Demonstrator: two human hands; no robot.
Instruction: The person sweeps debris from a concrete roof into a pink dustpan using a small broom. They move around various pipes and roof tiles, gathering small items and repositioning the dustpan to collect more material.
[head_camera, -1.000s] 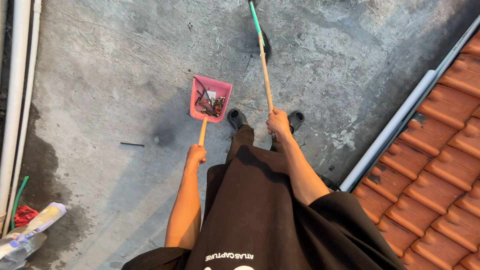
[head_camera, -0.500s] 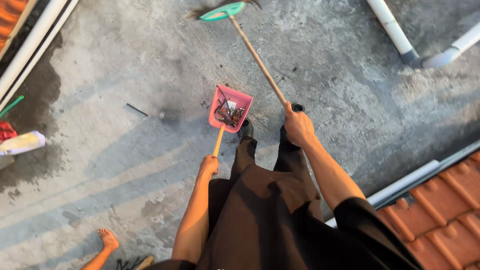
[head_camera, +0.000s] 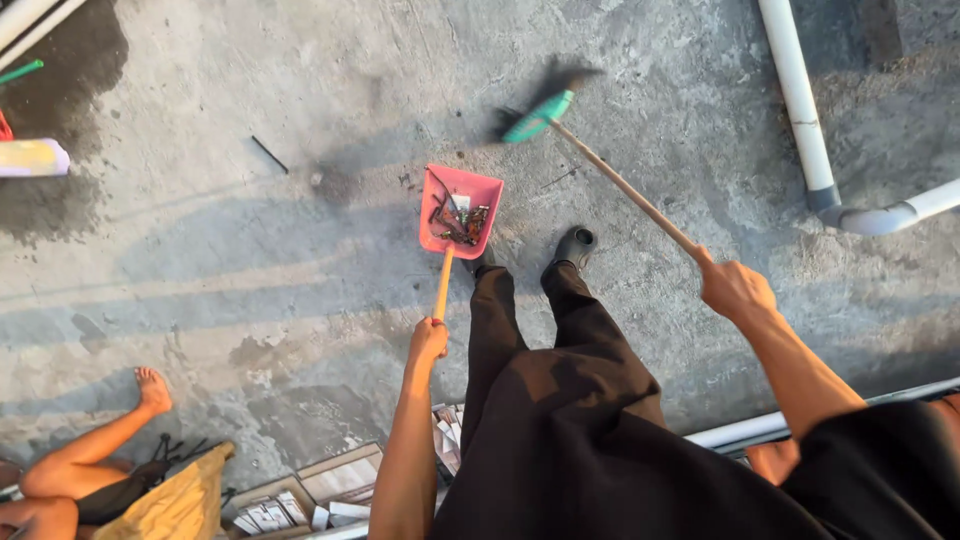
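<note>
My left hand (head_camera: 428, 341) grips the orange handle of a pink dustpan (head_camera: 460, 210) that holds dark debris and hangs just above the concrete floor (head_camera: 250, 270). My right hand (head_camera: 735, 288) is closed on the wooden stick of a broom (head_camera: 620, 185), whose green head (head_camera: 538, 115) is blurred and points away from me, past the dustpan's far edge. My black shoes (head_camera: 575, 245) and dark trousers stand between the two hands.
White pipes (head_camera: 800, 110) run along the right side and bend near my right arm. Another person's bare leg and foot (head_camera: 150, 390) lie at the lower left beside a yellow cloth. A box of small items (head_camera: 300, 500) sits near my left arm. A thin dark stick (head_camera: 268, 154) lies on the floor.
The view has turned. The broom head has swung from far ahead to a spot close beyond the dustpan, and my right hand has moved out to the right. Another person's leg has come into view.
</note>
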